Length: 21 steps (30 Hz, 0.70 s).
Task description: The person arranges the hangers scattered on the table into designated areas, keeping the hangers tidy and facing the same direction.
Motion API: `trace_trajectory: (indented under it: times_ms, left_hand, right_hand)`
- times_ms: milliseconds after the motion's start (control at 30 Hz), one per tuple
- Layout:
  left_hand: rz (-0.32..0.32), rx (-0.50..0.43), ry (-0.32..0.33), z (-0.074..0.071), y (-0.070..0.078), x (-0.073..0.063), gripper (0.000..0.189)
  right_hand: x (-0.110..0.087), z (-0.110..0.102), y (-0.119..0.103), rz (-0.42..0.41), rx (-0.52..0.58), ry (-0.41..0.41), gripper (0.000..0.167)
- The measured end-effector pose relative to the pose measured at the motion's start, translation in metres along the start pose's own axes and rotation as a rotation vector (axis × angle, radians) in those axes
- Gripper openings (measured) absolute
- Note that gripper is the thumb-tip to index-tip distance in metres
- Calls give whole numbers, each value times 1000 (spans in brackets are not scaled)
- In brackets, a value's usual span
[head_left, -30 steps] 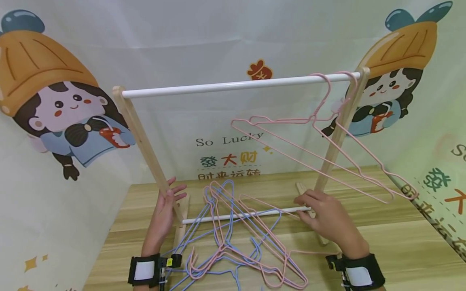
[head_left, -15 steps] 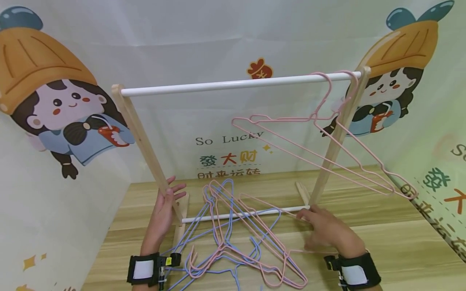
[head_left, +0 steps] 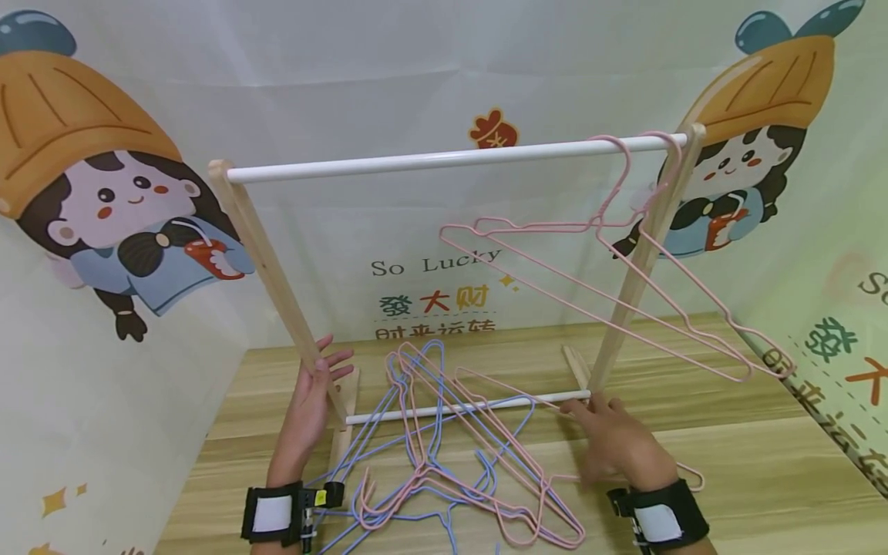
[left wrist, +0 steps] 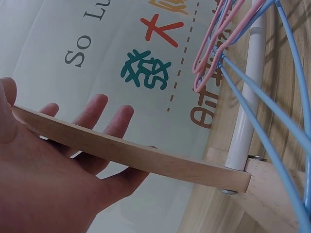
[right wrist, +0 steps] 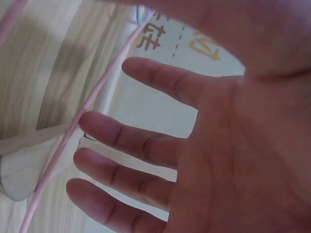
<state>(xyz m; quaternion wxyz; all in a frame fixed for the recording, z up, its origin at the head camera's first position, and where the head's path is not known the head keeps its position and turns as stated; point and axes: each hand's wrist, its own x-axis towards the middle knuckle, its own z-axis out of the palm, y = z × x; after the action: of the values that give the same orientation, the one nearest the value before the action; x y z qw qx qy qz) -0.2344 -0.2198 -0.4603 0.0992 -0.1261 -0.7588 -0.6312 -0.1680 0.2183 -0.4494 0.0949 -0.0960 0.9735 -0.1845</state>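
Observation:
A wooden clothes rack point(head_left: 270, 279) with white rods stands upright in the head view. My left hand point(head_left: 309, 405) holds its left post point(left wrist: 121, 150), thumb on one side and fingers passing behind. Two pink clothes hangers point(head_left: 555, 228) hang at the right end of the top rod. My right hand point(head_left: 624, 447) is by the foot of the right post, its fingers spread in the right wrist view. Another pink hanger point(right wrist: 60, 150) runs past those fingertips; contact is unclear. Pink and blue hangers point(head_left: 420, 468) lie heaped across the lower rod, partly overlapping.
The rack and heap sit on a wood-grain tabletop point(head_left: 701, 432). A printed backdrop point(head_left: 361, 116) with cartoon figures and lettering rises behind and at both sides. The lower rod point(left wrist: 245, 121) joins the two posts near the table.
My right hand has let go of the right post's base and moved a little left and toward me, uncovering a pink hanger's end. My left hand keeps its place on the post.

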Motion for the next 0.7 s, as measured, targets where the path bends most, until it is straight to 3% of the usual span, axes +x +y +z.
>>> trace_trajectory:
  times_ms: [100, 300, 467, 567, 700]
  left_hand:
    - [-2, -7, 0, 0, -1, 0, 53]
    - [-4, -11, -3, 0, -1, 0, 53]
    - [-4, 4, 1, 0, 0, 0, 53]
    - [-5, 6, 2, 0, 0, 0, 52]
    - [-3, -4, 1, 0, -1, 0, 52]
  right_hand:
    - [1, 3, -4, -1, -47, 11, 101]
    - [4, 12, -7, 8, -128, 24, 76]
    - [9, 26, 1, -34, -174, 117, 53]
    - [11, 31, 5, -40, -184, 146, 52]
    - [9, 24, -1, -14, -180, 102, 56]
